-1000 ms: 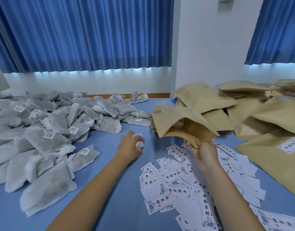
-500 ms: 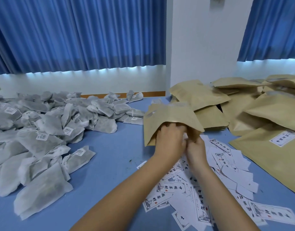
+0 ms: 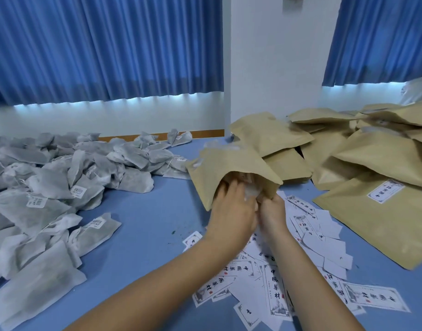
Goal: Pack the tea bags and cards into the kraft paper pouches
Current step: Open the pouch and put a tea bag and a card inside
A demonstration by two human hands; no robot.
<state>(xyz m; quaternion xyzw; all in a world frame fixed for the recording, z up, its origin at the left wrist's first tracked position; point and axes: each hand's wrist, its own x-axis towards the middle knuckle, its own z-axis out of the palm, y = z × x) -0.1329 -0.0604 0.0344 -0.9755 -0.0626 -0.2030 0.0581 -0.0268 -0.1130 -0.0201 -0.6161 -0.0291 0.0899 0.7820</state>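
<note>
Holds a white tea bag [image 3: 250,194] at the mouth of a kraft paper pouch [image 3: 229,167] with the left hand [image 3: 231,212], fingers closed on the bag, tips hidden inside the opening. Pinches the lower lip of the same pouch with the right hand [image 3: 272,211], just beside the left, so the mouth gapes toward the viewer. Pouch raised off the blue surface [image 3: 145,223] and tilted, closed end pointing away.

Beneath both forearms, a loose scatter of white cards [image 3: 275,291] printed with black characters, lying flat and overlapping, some blank side up.

To the left, well apart from the hands, a broad heap of grey-white tea bags [image 3: 62,185], several with small paper tags.

To the right and behind the held pouch, a pile of kraft pouches [image 3: 377,161], overlapping; nearest one flat, with a white label [image 3: 385,194].

Beyond, a white wall [image 3: 274,56] between blue curtains [image 3: 105,44].
</note>
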